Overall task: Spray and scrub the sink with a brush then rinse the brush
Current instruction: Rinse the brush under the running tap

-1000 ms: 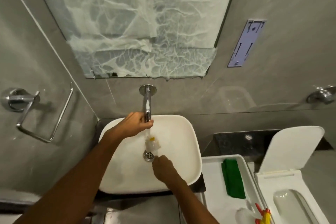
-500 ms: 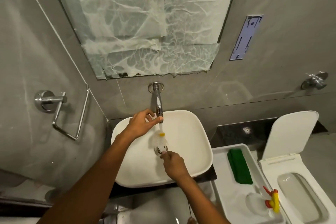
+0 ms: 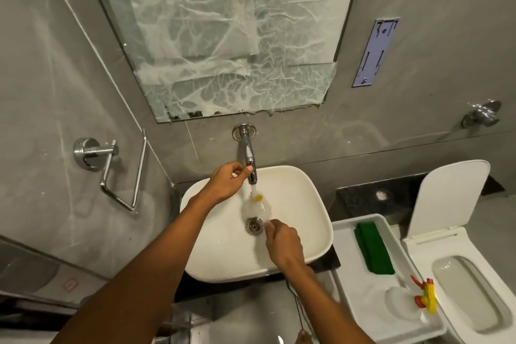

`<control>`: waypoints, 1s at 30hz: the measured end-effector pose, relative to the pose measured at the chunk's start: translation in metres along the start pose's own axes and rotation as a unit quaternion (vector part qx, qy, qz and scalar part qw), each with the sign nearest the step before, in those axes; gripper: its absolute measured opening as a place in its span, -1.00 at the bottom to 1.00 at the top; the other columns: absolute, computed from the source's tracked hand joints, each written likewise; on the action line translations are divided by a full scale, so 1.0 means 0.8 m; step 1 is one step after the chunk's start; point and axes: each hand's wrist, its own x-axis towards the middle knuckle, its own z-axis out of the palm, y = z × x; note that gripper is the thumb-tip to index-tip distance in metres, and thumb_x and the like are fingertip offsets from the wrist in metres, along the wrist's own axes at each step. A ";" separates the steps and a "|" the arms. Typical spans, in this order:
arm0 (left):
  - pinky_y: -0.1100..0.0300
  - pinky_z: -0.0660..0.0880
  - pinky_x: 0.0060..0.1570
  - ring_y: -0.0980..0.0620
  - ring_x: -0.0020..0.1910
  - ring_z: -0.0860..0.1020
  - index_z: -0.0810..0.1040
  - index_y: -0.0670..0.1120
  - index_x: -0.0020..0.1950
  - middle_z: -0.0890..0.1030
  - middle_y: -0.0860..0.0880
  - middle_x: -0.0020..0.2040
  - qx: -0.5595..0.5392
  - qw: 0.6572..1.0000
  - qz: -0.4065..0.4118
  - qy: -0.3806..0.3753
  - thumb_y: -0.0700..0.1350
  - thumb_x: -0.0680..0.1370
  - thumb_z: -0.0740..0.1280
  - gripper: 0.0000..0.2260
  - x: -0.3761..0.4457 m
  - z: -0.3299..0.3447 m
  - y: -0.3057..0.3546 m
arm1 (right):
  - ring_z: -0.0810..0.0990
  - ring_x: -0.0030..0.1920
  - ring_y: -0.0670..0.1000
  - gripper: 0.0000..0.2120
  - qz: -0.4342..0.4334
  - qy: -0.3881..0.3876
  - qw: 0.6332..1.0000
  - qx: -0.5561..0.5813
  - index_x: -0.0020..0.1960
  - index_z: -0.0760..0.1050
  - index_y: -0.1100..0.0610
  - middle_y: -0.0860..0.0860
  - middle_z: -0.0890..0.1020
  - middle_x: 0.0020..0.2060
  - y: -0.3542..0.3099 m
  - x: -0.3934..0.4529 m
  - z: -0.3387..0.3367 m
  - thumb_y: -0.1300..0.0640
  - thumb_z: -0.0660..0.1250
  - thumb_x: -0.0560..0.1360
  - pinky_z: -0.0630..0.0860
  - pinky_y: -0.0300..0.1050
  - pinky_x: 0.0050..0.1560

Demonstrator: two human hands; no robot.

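Observation:
A white basin sink (image 3: pixel 304 234) sits below a chrome wall tap (image 3: pixel 247 156), and water runs from the spout. My left hand (image 3: pixel 227 180) has its fingers on the tap just above the spout end. My right hand (image 3: pixel 283 243) grips the handle of a brush over the drain (image 3: pixel 254 224). The pale bristle head of the brush (image 3: pixel 255 205), with a yellow tip, is under the stream. A spray bottle (image 3: pixel 402 301) with a red and yellow trigger lies in a white tray (image 3: pixel 349 246) at the right.
A folded green cloth (image 3: pixel 374 248) lies in the tray. A toilet (image 3: pixel 472 282) with its lid raised stands at the far right. A chrome towel ring (image 3: pixel 122 170) juts from the left wall. A paper-covered mirror (image 3: pixel 223 31) hangs above the tap.
The view has shifted so the sink sits lower and more to the right. My left hand's fingers have closed in on the tap; my right hand keeps the brush under the water.

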 end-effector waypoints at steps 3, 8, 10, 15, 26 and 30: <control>0.10 0.46 0.00 0.05 -0.05 0.59 0.71 -0.07 0.10 0.66 0.01 -0.03 -0.016 1.000 -0.006 0.002 0.30 0.65 0.31 -0.54 0.000 0.007 0.003 | 0.65 -0.08 0.18 -0.63 -0.014 0.008 0.999 0.030 0.07 0.66 0.09 0.12 0.73 -0.09 0.002 -0.006 0.008 -0.05 0.13 0.72 0.52 0.00 -0.06; 0.17 0.43 0.01 0.24 -0.15 0.53 0.69 -0.10 0.22 0.66 0.10 -0.10 -0.030 0.999 0.015 -0.019 0.03 0.69 0.38 -0.76 0.007 0.011 0.005 | 0.17 -0.46 -0.08 -0.77 0.155 -0.142 0.845 0.492 -0.06 0.66 0.09 -0.09 0.29 -0.46 -0.005 -0.007 -0.001 0.03 0.31 0.66 0.22 -0.17 -0.44; 0.18 0.44 0.03 0.26 -0.22 0.53 0.69 -0.11 0.25 0.65 0.13 -0.15 -0.044 0.999 0.013 -0.029 -0.02 0.69 0.39 -0.78 0.008 0.009 0.002 | 0.02 -0.47 -0.09 -0.74 0.225 -0.222 0.676 0.666 0.15 0.64 0.22 -0.05 0.19 -0.50 -0.004 -0.004 -0.008 0.07 0.28 0.70 0.09 -0.22 -0.57; 0.45 0.37 -0.31 0.17 -0.27 0.38 0.61 -0.13 0.21 0.42 0.10 -0.24 -0.035 0.997 0.018 -0.064 -0.08 0.71 0.37 -0.85 0.013 0.002 0.005 | 0.01 -0.48 -0.12 -0.73 0.227 -0.253 0.625 0.703 0.21 0.62 0.25 -0.04 0.21 -0.53 -0.003 0.006 -0.021 0.09 0.25 0.71 0.08 -0.25 -0.56; 0.35 0.42 -0.18 0.14 -0.22 0.43 0.61 -0.15 0.19 0.51 0.11 -0.19 -0.028 0.998 0.029 -0.041 -0.03 0.66 0.45 -0.78 0.024 0.012 -0.007 | 0.59 -0.14 0.10 -0.68 0.012 0.014 0.995 0.096 -0.04 0.63 0.10 0.02 0.66 -0.21 0.017 0.014 0.025 0.02 0.18 0.73 0.37 -0.15 -0.11; 0.03 0.50 0.09 -0.11 0.04 0.54 0.49 -0.08 0.06 0.55 -0.08 0.02 0.056 0.998 0.023 0.024 0.13 0.65 0.40 -0.71 0.017 0.030 -0.008 | 0.61 -0.11 0.12 -0.63 0.035 0.010 0.995 0.097 0.04 0.67 0.19 0.05 0.66 -0.18 0.015 0.015 0.031 0.00 0.18 0.73 0.41 -0.14 -0.08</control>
